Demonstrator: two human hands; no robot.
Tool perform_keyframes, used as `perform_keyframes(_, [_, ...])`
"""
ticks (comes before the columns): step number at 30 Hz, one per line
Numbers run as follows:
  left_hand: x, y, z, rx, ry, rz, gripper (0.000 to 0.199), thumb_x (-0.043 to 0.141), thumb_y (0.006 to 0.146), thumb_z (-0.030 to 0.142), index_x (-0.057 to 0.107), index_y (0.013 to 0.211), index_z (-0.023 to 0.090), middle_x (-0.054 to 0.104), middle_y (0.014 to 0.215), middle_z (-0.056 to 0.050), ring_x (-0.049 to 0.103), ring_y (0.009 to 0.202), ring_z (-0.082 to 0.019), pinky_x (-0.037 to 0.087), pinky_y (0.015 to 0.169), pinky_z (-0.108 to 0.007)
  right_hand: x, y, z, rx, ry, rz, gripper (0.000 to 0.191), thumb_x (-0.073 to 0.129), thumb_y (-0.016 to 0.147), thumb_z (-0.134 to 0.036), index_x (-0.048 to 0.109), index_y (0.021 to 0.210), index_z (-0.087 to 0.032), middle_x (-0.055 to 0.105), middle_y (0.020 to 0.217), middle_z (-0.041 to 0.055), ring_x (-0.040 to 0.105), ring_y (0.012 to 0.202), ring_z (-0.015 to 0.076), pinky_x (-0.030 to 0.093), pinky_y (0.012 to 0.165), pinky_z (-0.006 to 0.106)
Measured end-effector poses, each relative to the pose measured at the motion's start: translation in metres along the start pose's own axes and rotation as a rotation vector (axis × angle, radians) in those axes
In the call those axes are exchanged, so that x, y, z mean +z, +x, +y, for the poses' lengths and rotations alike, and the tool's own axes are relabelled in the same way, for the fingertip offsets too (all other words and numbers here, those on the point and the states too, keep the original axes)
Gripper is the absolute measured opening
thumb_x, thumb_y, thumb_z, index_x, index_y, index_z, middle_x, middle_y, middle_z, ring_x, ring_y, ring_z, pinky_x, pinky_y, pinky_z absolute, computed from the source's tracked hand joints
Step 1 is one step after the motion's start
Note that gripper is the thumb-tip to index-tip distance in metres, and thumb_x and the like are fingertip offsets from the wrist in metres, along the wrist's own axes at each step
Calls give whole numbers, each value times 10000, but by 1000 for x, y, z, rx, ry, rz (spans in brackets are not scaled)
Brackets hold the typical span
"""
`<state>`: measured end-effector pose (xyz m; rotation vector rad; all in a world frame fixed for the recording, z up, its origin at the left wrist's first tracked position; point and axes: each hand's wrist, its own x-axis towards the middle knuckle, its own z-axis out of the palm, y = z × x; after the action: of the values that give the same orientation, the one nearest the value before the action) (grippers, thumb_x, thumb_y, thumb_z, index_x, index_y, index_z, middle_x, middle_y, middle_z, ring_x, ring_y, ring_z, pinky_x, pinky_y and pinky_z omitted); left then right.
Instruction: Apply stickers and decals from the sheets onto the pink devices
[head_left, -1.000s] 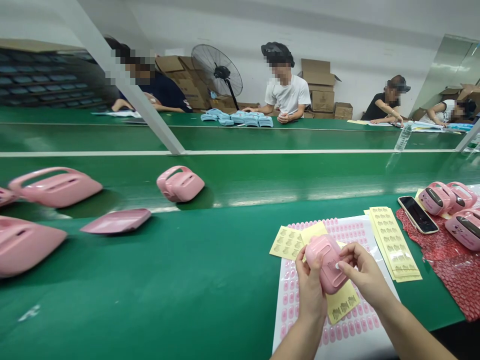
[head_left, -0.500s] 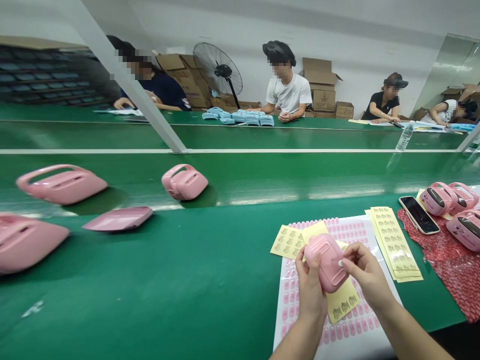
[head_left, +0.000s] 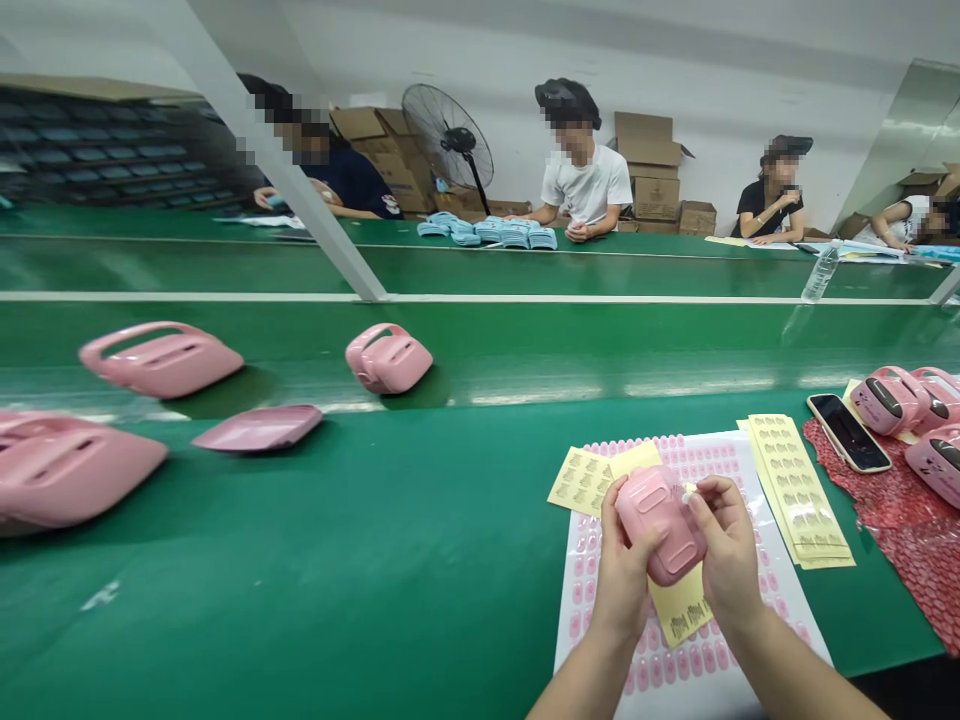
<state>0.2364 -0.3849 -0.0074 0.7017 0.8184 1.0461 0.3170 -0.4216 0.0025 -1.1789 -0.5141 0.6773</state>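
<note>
A small rounded pink plastic case is wrapped by the fingers of my left hand, thumb on its face. My right hand is at the case's right edge, thumb and forefinger pinched at its upper right; a tiny pale piece shows at the fingertips, too small to name. Beneath both hands lies a white sheet with rows of pink oval stickers. Yellow label sheets rest on it, partly hidden by the case and hands. More yellow label strips lie to the right.
Pink devices, a black phone and red bubble wrap are at the right. Pink handled cases and a flat pink shell sit left. A clear bottle and several people are across the bench.
The case has turned slightly, and my right hand has moved from over its face to its upper right edge. The view has shifted a little left. A person at the far right raised a hand.
</note>
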Motion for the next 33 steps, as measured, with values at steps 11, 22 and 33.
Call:
perform_keyframes(11, [8, 4, -2, -6, -66, 97, 526, 593, 700, 546, 491, 1108, 231, 587, 1115, -68, 548, 1053, -235, 438, 873, -333, 5, -2, 0, 3, 11, 16, 271, 632, 731, -411, 494, 876, -228, 521, 773, -10, 517, 715, 145, 429, 663, 282])
perform_keyframes(22, [-7, 4, -3, 15, -52, 3, 575, 661, 615, 326, 500, 1158, 228, 562, 1183, -74, 486, 1147, -300, 442, 884, -369, 5, -2, -1, -17, -20, 23, 275, 620, 748, -416, 486, 896, -227, 514, 796, 0, 524, 737, 152, 441, 672, 288])
perform_keyframes(33, [-10, 9, -6, 75, 62, 48, 534, 690, 596, 353, 535, 1082, 196, 568, 1176, -94, 474, 1167, -299, 391, 952, -387, 6, -4, 0, -35, -46, 5, 276, 606, 757, -422, 477, 902, -226, 522, 799, 4, 539, 745, 159, 445, 688, 303])
